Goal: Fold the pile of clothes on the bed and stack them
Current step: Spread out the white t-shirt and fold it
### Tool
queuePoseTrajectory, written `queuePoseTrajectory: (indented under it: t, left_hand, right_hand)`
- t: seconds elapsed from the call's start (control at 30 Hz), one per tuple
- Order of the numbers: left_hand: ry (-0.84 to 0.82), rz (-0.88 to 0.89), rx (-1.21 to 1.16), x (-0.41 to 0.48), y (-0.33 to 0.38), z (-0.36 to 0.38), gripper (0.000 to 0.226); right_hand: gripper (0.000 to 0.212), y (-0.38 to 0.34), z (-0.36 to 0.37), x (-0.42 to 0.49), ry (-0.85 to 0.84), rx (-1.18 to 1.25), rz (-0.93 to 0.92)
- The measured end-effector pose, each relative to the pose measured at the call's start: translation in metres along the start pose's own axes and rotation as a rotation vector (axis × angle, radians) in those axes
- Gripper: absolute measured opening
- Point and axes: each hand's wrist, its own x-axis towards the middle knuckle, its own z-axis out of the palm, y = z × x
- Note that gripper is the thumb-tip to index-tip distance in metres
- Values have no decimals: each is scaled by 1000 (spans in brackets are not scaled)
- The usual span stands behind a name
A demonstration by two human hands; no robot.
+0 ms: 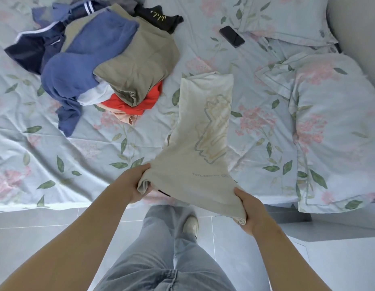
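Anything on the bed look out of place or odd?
One thing: a black phone lies on the bedspread beside the pillow, apart from the unfolded pile and the cream shirt; it isn't laundry. Nothing looks spilled or damaged.

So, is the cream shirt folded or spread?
Partly folded: cream shirt is a narrow strip, left hand and right hand holding its end.

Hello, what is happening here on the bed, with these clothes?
A person stands at the edge of the bed and is folding a cream T-shirt. The left hand and the right hand each grip a corner of its near end, while its far end lies on the sheet. The pile of unfolded clothes waits to the left, with blue, beige and red pieces. A phone lies near the pillows. No folded stack is visible yet.
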Motion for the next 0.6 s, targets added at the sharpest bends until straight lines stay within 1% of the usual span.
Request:
queuePoseTrajectory:
  t: [0.1,0.2,0.3,0.37,0.43,0.47,0.53,0.57,0.6]
  left_hand:
    - [-44,-39,-102,4,31,26,15]
    - [-88,-71,-186,15,66,52,16]
    - [-99,-112,-239,33,101,80,17]
    - [-110,-130,-314,46,126,100,21]
    - [-137,-117,-420,60,152,122,27]
    - [-178,-82,-448,65,164,134,27]
    - [-294,42,-460,80,185,155,23]
    - [-339,90,-424,91,192,163,33]
    - [-360,127,-356,103,196,168,46]
  right_hand:
    - [14,-27,15,10,3,129,24]
    - [23,-60,33,26,-1,240,58]
    - [27,-97,51,47,-5,352,77]
    - [29,-126,63,60,-19,407,69]
    - [31,-161,77,73,-33,501,29]
    - [28,-178,84,77,-67,573,-12]
    - [8,-209,95,93,-136,672,-156]
    - [15,-220,98,102,-149,660,-227]
    - [27,-228,98,114,-153,594,-274]
